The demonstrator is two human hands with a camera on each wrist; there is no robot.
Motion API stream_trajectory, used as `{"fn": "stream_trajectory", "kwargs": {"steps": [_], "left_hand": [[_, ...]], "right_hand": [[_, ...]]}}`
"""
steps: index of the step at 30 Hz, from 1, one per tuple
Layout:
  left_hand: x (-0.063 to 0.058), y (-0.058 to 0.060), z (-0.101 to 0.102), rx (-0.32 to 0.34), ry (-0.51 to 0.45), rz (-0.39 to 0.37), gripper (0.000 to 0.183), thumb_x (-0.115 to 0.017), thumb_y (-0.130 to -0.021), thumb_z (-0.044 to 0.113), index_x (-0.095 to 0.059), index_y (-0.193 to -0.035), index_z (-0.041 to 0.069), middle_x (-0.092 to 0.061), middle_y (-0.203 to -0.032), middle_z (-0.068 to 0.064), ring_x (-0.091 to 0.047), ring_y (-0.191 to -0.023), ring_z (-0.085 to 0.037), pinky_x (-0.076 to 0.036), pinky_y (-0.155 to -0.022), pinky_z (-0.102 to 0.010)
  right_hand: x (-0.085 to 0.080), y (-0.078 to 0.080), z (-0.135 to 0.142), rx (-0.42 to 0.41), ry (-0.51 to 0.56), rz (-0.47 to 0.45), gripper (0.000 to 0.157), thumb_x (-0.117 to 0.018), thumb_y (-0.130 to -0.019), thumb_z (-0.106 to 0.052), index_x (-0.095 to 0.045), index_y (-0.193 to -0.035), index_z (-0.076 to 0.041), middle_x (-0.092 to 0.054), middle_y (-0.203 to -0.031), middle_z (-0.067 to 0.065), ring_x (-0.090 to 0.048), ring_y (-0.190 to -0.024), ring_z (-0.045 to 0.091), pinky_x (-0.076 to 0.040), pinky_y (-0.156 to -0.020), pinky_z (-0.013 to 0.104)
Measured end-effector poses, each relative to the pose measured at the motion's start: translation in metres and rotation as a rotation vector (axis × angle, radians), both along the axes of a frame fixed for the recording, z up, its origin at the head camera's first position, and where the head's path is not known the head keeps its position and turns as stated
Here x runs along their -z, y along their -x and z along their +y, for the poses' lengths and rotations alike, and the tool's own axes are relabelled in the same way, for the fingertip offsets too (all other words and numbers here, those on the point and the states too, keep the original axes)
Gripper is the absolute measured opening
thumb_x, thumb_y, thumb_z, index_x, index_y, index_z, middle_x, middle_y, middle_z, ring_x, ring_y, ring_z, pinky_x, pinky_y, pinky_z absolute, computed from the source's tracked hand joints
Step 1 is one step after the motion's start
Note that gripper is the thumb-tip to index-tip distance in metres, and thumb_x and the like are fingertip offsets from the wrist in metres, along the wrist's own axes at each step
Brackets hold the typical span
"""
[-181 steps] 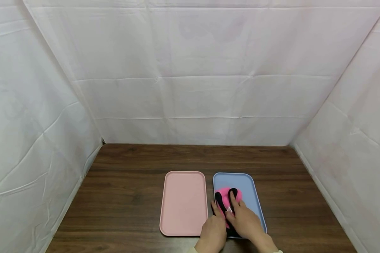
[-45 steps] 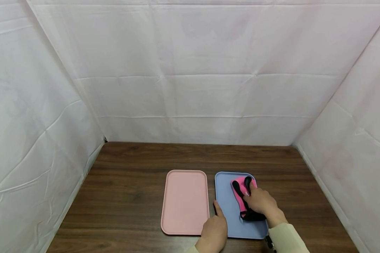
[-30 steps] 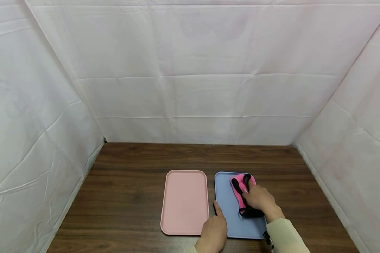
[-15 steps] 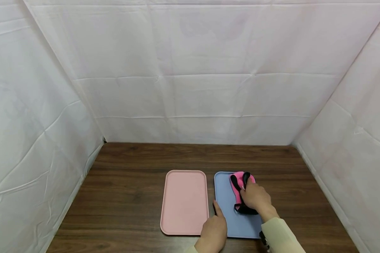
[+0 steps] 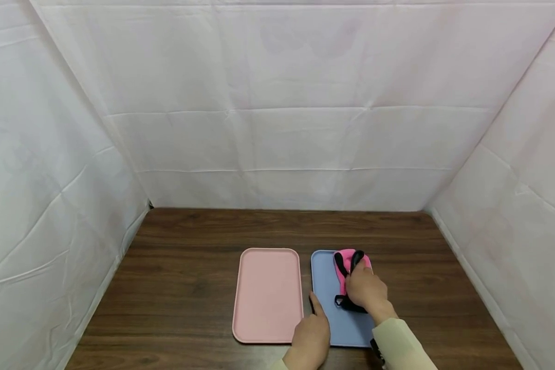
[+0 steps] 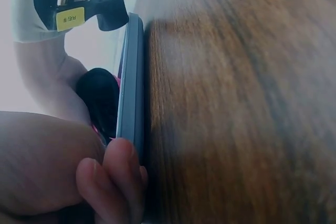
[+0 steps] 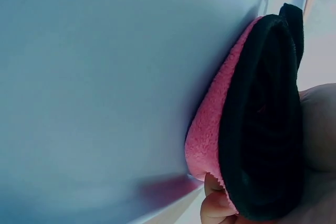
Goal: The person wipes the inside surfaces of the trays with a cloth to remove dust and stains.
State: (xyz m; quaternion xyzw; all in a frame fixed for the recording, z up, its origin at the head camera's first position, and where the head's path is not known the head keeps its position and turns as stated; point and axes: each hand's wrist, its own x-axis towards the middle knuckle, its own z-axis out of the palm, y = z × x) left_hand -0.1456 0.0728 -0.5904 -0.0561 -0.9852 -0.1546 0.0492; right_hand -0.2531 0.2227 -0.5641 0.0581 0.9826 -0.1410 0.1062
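A blue tray (image 5: 324, 277) lies on the table. My right hand (image 5: 367, 289) grips a pink fuzzy cloth piece with black bands and a black-edged opening (image 5: 340, 257) near the tray's far right part. Its exact kind is unclear. In the right wrist view, fingertips show at the edge of the pink fabric (image 7: 207, 129), low against the tray. My left hand (image 5: 311, 336) holds the tray's near left edge, index finger straight along it. The left wrist view shows curled fingers (image 6: 119, 174) touching the tray's outer side wall (image 6: 132, 82). The left thumb is hidden.
A pink tray (image 5: 268, 295) lies left of the blue one, with a narrow gap between them. Both rest on a dark wood table (image 5: 180, 288). White cloth walls (image 5: 277, 144) enclose the back and sides.
From the tray's near left part, the cloth piece has shifted to its far right. In the last second it slides slightly up and left under my right hand. My left hand stays at the tray's edge.
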Motion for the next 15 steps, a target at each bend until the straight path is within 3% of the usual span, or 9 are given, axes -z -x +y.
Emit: {"fn": "stream_trajectory", "kwargs": {"steps": [15], "left_hand": [[-0.003,0.001,0.000,0.009,-0.025,-0.037,0.066,-0.070,-0.089,0.010,-0.045,-0.144,-0.016,-0.061,-0.055,-0.006,-0.058,-0.046,-0.014,-0.047,-0.045,-0.033]], "right_hand": [[-0.001,0.001,-0.016,-0.030,-0.028,-0.005,0.074,-0.046,-0.104,-0.026,-0.021,-0.149,0.027,-0.057,-0.132,0.042,-0.068,-0.101,0.050,-0.054,-0.085,0.065]]}}
